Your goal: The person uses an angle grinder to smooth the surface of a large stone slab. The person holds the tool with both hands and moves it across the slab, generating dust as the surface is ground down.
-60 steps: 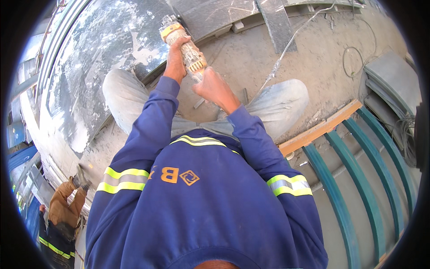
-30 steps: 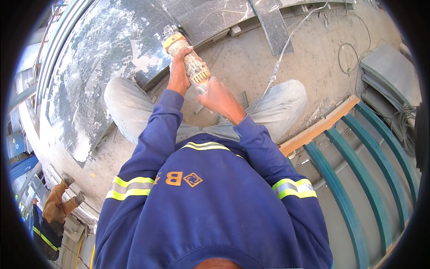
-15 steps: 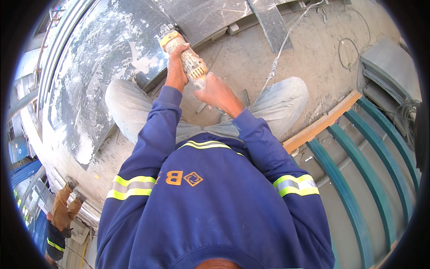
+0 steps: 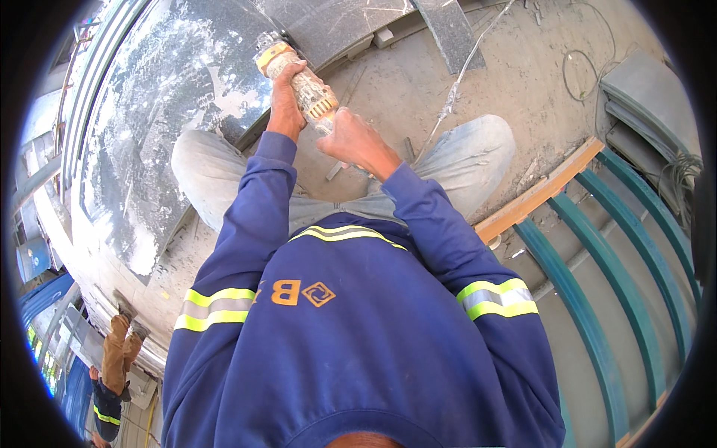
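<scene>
Both my hands hold a dusty, yellow-and-white angle grinder (image 4: pixel 309 91) in front of my knees. My left hand (image 4: pixel 285 101) wraps round its body just behind the yellow collar. My right hand (image 4: pixel 358 140) is closed on the rear handle. The grinder's head points up and left, over the edge of a dark stone slab (image 4: pixel 179 97) smeared with white dust. Whether its disc touches the slab cannot be made out. A second dark slab (image 4: pixel 336 26) lies beyond the head.
A narrow stone strip (image 4: pixel 452 37) and a pale cable (image 4: pixel 455 89) lie on the dusty floor right of the grinder. A rack with green bars (image 4: pixel 590 261) and a wooden beam (image 4: pixel 538 190) stands at my right. Grey slabs (image 4: pixel 650 97) are stacked behind. A person (image 4: pixel 116 358) is at far left.
The grinder and both hands have shifted slightly left and farther from me. My grip stays the same. The other person at far left has moved a little.
</scene>
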`<state>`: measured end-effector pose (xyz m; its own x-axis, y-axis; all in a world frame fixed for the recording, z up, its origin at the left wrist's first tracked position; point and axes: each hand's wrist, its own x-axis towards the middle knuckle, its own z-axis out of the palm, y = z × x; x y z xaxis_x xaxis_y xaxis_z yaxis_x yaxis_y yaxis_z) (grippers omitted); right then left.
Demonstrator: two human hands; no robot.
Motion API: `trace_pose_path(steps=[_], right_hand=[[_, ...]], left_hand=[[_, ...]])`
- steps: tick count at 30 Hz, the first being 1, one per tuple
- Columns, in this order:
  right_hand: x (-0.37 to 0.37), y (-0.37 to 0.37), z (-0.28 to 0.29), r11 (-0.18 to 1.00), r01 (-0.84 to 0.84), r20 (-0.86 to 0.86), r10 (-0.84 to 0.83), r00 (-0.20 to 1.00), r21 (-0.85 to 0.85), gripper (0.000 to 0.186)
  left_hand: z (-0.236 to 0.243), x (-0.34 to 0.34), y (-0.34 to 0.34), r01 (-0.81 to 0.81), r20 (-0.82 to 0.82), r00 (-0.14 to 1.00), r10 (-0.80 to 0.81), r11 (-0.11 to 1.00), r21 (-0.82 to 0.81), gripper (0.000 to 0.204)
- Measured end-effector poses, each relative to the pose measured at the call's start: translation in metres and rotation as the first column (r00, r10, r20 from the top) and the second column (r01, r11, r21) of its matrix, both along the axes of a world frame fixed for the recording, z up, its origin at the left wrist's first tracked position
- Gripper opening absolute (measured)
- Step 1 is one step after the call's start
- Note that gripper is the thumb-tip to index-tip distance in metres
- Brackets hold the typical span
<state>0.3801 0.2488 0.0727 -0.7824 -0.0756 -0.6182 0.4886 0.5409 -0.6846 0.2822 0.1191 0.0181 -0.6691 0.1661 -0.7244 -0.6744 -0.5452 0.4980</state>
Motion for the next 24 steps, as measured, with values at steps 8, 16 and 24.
trace_pose_path(steps=[8, 16, 24], right_hand=[[0.017, 0.003, 0.006, 0.999, -0.026, 0.008, 0.026, 1.000, 0.046, 0.040], [-0.002, 0.001, -0.002, 1.000, -0.022, -0.043, 0.023, 0.999, 0.016, 0.040], [0.015, 0.001, -0.005, 0.998, -0.012, 0.013, 0.011, 1.000, 0.062, 0.041]], left_hand=[[0.005, 0.019, 0.004, -0.004, 0.055, 0.998, 0.006, 0.999, -0.041, 0.035], [-0.010, -0.005, -0.004, 0.063, 0.006, 0.998, -0.063, 0.997, -0.039, 0.041], [-0.005, 0.012, 0.000, 0.041, 0.051, 0.998, -0.038, 0.997, -0.058, 0.042]])
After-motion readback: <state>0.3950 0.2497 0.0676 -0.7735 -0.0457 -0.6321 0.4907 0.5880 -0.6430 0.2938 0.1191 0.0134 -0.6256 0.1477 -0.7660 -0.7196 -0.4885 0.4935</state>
